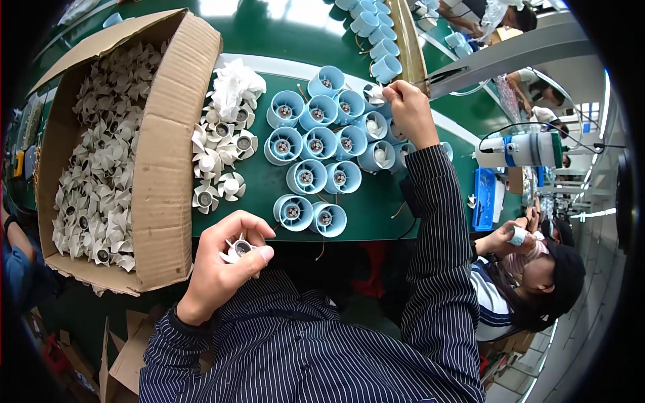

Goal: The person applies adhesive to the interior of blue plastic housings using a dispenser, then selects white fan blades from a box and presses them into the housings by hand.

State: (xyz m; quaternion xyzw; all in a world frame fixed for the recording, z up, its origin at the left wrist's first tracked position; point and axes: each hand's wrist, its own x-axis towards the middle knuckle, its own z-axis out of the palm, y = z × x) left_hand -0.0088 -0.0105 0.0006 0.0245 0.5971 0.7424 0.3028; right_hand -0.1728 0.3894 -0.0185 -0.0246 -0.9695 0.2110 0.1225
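Note:
My left hand (228,265) is closed around a white fan wheel (240,249) in front of the table edge, its hub opening showing between thumb and fingers. Reaching across the table, my right hand (410,113) pinches at a white fan wheel (375,93) at the mouth of a light blue round housing; the fingers partly hide it. Several light blue housings stand open end up in rows. Some, like the housing (293,211) at the front, show a bare motor inside. Others, nearer my right hand, hold a white fan wheel (380,156).
A cardboard box (171,154) full of white fan wheels stands at the left. Loose fan wheels (231,186) and a crumpled white bag (237,84) lie beside it on the green table (376,218). A grey metal arm (510,57) and co-workers are at the right.

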